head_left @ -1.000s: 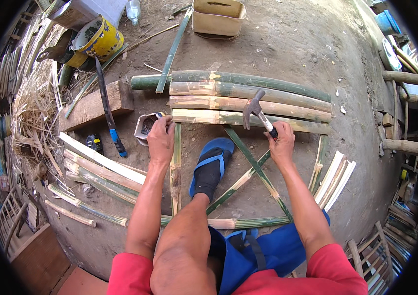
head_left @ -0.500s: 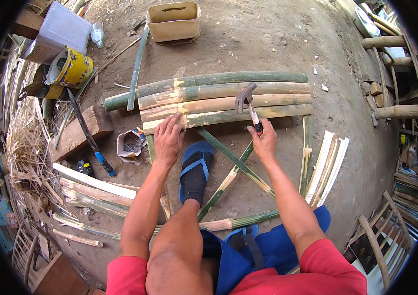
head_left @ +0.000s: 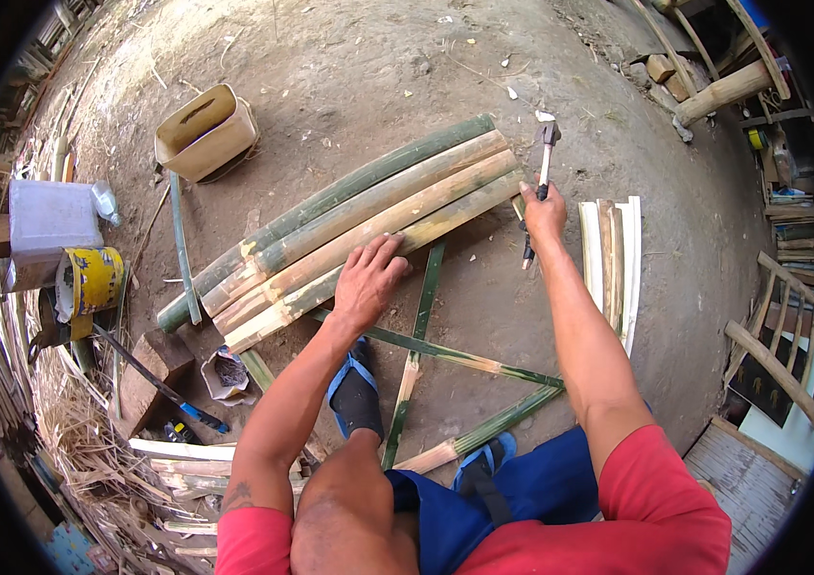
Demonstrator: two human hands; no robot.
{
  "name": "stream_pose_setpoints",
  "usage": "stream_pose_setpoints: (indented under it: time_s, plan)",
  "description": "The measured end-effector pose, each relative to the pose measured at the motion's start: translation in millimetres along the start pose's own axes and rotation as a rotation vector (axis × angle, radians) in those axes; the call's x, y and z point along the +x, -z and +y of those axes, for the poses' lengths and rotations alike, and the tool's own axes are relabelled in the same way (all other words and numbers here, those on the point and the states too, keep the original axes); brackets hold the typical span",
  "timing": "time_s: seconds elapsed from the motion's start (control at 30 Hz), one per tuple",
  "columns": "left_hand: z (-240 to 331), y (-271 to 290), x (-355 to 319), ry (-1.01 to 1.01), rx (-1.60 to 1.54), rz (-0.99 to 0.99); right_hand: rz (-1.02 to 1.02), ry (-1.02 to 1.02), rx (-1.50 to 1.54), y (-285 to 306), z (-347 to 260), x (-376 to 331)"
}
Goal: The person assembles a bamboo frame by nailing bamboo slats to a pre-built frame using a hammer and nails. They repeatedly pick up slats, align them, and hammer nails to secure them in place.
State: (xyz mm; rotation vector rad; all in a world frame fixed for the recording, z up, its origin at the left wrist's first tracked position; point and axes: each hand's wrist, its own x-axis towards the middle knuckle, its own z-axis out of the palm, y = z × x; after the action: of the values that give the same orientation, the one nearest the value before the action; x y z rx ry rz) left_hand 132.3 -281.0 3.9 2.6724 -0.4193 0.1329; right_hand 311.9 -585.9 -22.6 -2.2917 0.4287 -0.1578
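Since a moment ago the right hand (head_left: 543, 213) has swung out past the end of the slats, its fingers wrapped round the hammer (head_left: 543, 158), whose head points away over the dirt floor. Left hand (head_left: 368, 280), fingers spread, presses flat on the nearest of the bamboo slats (head_left: 349, 230), which lie side by side across thin crossed strips (head_left: 426, 316). It looks like nailing slats to strips; next comes a steady, aimed blow clear of those fingers.
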Motion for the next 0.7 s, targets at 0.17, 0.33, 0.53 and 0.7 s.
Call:
stream_pose_setpoints:
  time_s: [0.17,0.33,0.53,0.7]
  plan:
    - [2,-2,14,0.036,-0.040,0.012,-0.112,-0.160,-0.074,-10,6,21]
    - [22,-12,55,-0.002,-0.261,-0.011,-0.072,-0.101,-0.168,-12,2,17]
    - [63,-64,177,0.010,-0.625,0.070,-0.057,-0.118,-0.148,-12,-2,13]
    - [81,-103,228,0.277,-0.796,0.165,-0.095,-0.107,-0.064,-3,-6,14]
